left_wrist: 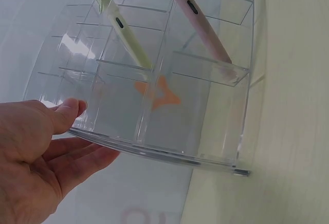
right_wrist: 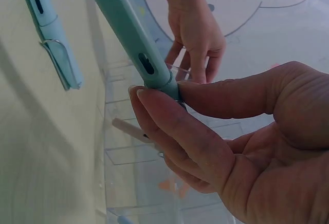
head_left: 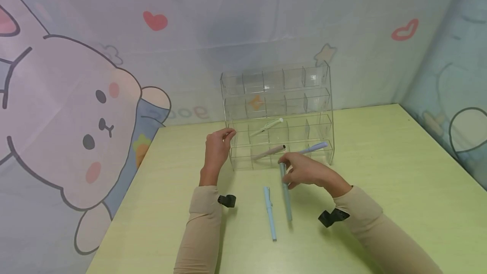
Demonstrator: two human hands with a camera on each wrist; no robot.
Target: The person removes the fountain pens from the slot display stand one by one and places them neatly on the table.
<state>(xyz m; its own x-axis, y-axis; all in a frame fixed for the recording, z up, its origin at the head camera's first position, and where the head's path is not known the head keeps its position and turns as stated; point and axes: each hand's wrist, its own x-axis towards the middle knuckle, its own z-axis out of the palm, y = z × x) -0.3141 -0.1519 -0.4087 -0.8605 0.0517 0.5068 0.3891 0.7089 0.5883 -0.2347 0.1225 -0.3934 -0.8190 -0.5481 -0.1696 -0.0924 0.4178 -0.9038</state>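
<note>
My right hand [head_left: 306, 170] pinches a teal pen [head_left: 286, 198] between thumb and fingers, over the table in front of a clear, tiered rack [head_left: 281, 142]. Close up in the right wrist view, the teal pen [right_wrist: 126, 31] shows an oval window in its barrel. At the rack's left side, my left hand [head_left: 217, 147] grips the side panel's edge, thumb on one face and fingers on the other, as the left wrist view shows. A light blue pen [head_left: 269, 215] lies on the table, left of the teal one.
Inside the rack lean a pale green and white pen [head_left: 268, 126], a brownish-pink pen [head_left: 270, 152] in the lowest row and a lavender pen [head_left: 313, 147] at the lower right. A printed cloth [head_left: 190, 67] hangs behind the light yellow-green table [head_left: 380, 172].
</note>
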